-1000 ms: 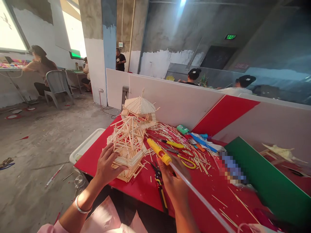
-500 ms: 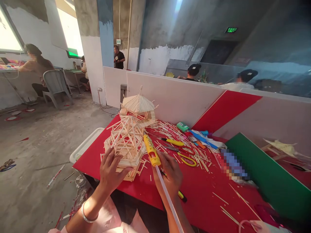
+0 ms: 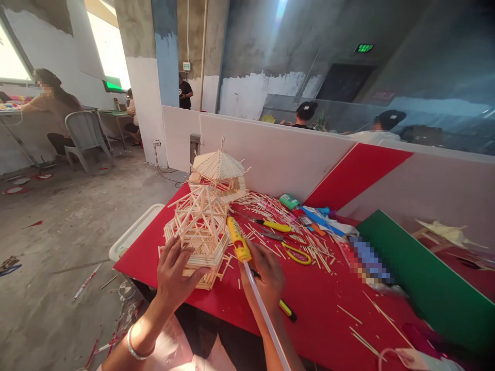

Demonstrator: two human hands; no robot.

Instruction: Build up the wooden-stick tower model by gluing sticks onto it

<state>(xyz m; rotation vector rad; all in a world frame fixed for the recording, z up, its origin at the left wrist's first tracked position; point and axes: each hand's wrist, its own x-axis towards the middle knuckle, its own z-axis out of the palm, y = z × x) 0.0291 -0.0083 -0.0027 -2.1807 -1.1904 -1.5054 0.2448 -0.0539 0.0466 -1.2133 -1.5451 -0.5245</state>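
My left hand (image 3: 175, 276) lies with fingers spread against the near left side of a hexagonal stick pavilion model (image 3: 204, 219), whose roof is an open frame of slanted sticks. In my right hand (image 3: 267, 273) is a yellow hot glue gun (image 3: 238, 241), a clear glue stick (image 3: 263, 312) running out of its back. The gun's nozzle points away from me, by the model's right side; whether it touches the sticks I cannot tell. Just behind stands a second stick pavilion (image 3: 219, 166) with a closed roof of tightly laid sticks.
Right of the models lie loose sticks (image 3: 266, 203), yellow-handled pliers (image 3: 276, 225), scissors (image 3: 297, 252) and a green bottle (image 3: 289, 201). A yellow-black cutter (image 3: 286, 310) is near the front edge. A green board (image 3: 421, 288) leans at right. A white partition (image 3: 278, 154) borders the red table (image 3: 309, 319).
The whole view has shifted slightly. Both hands keep nearly the same places, and the glue gun stays beside the model's right side.
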